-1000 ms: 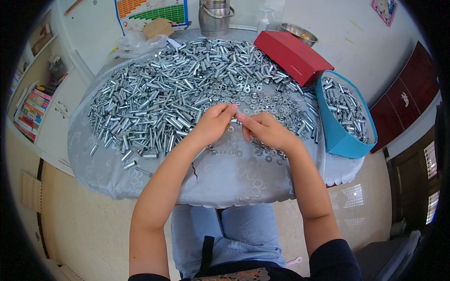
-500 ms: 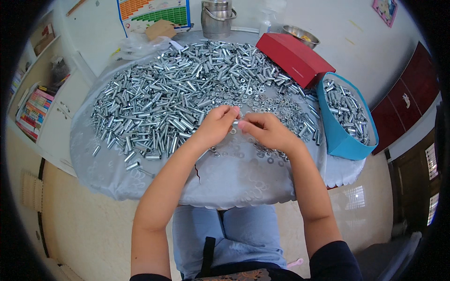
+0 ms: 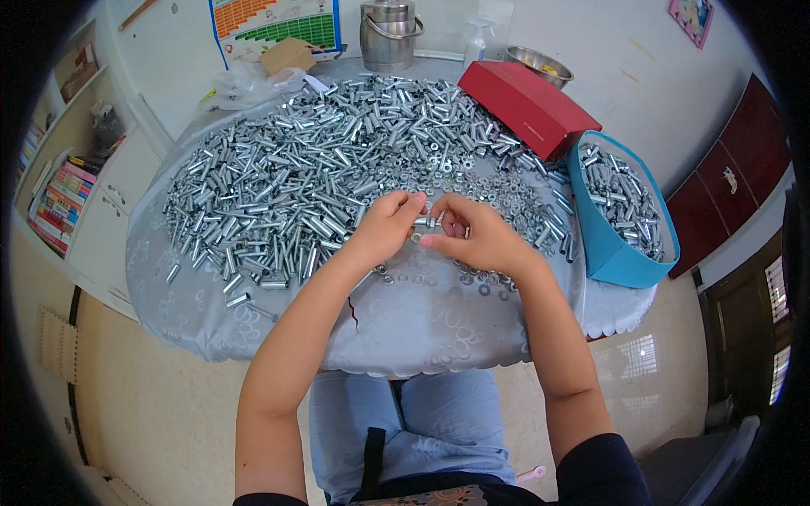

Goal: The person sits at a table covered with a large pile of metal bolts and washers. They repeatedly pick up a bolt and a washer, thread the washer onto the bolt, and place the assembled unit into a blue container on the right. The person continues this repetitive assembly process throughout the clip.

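Over the near middle of the table, my left hand (image 3: 390,223) is closed on a small silver bolt (image 3: 429,223), whose end sticks out toward the right. My right hand (image 3: 478,236) is around that end, thumb and index finger spread apart and the other fingers curled. Whether any of those curled fingers touch the bolt cannot be made out. Loose washers and nuts (image 3: 506,198) lie just beyond and beside my right hand. A big heap of silver metal sleeves and bolts (image 3: 278,173) spreads to the left and far side.
A blue fabric bin (image 3: 620,253) full of assembled bolts stands at the right edge. Behind it lies a red box (image 3: 531,105). A metal pail (image 3: 389,38), a steel bowl (image 3: 540,63) and a plastic bag (image 3: 253,84) are at the back. Grey cloth (image 3: 405,337) covers the table.
My right thumb and index finger have parted from their pinch at the bolt, showing more of its end. My left hand stays nearly in place.
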Available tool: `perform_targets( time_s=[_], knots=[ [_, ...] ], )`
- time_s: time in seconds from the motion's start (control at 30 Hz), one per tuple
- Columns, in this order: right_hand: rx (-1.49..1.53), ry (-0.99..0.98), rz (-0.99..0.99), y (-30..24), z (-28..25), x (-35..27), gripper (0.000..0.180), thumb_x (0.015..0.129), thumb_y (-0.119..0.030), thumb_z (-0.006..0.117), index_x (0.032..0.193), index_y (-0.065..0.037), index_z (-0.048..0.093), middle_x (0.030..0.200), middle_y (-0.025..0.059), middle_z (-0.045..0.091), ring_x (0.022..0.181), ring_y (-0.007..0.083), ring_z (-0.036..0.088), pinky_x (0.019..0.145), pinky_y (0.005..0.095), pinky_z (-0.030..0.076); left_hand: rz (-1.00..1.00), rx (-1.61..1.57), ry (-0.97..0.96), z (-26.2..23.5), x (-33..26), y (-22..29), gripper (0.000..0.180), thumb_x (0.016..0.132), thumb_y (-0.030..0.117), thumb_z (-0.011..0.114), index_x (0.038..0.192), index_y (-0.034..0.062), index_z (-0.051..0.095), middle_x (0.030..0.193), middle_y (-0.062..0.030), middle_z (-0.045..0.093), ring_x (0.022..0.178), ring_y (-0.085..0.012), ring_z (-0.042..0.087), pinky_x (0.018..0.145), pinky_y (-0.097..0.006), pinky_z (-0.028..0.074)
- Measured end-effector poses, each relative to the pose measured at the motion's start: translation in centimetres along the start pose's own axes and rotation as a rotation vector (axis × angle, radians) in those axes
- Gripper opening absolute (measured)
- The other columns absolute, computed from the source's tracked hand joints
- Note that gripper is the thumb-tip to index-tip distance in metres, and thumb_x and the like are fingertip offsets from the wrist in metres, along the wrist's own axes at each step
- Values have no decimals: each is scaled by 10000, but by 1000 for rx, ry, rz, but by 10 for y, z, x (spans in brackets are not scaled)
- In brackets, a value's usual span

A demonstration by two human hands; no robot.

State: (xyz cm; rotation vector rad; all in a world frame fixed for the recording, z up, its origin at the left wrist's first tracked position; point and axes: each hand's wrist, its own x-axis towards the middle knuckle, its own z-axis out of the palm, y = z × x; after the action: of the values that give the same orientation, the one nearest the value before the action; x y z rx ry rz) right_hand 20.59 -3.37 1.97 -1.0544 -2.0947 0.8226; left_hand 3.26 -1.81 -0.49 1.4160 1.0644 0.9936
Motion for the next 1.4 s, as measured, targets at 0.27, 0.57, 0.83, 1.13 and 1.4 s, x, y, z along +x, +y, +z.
perform_targets(
  time_s=[0.27,0.57,0.83,1.13,1.4],
  knots=[
    [2,-60,75,4,1,2,344,874,-306,514,715,-12,596,550,38,488,525,96,412,502,268,357,57,-7,-21,5,0,-3,294,912,315,449,832,54,557,532,58,399,405,-36,312,366,-211,225],
    [55,-72,47,2,5,3,336,881,-309,506,730,-18,583,565,15,471,545,84,406,509,244,350,-30,-56,17,5,-4,4,272,908,302,460,848,55,556,560,40,424,438,-42,352,386,-210,253],
    [190,-194,316,4,0,5,368,851,-337,552,698,-2,556,566,38,488,523,109,432,500,275,364,241,116,68,6,3,-12,261,906,277,467,817,39,527,608,35,445,528,-39,386,463,-206,314],
    [1,51,-88,3,8,4,450,862,-382,519,606,-12,547,521,24,471,491,96,412,473,274,356,217,128,120,1,3,-7,246,905,269,477,824,41,522,604,41,425,534,-37,365,469,-206,311],
    [49,-156,172,7,1,3,407,843,-358,552,658,5,552,522,77,468,490,130,446,491,296,369,181,55,25,3,-1,0,239,910,265,467,838,46,529,605,51,426,519,-29,367,462,-198,300]
  ],
)
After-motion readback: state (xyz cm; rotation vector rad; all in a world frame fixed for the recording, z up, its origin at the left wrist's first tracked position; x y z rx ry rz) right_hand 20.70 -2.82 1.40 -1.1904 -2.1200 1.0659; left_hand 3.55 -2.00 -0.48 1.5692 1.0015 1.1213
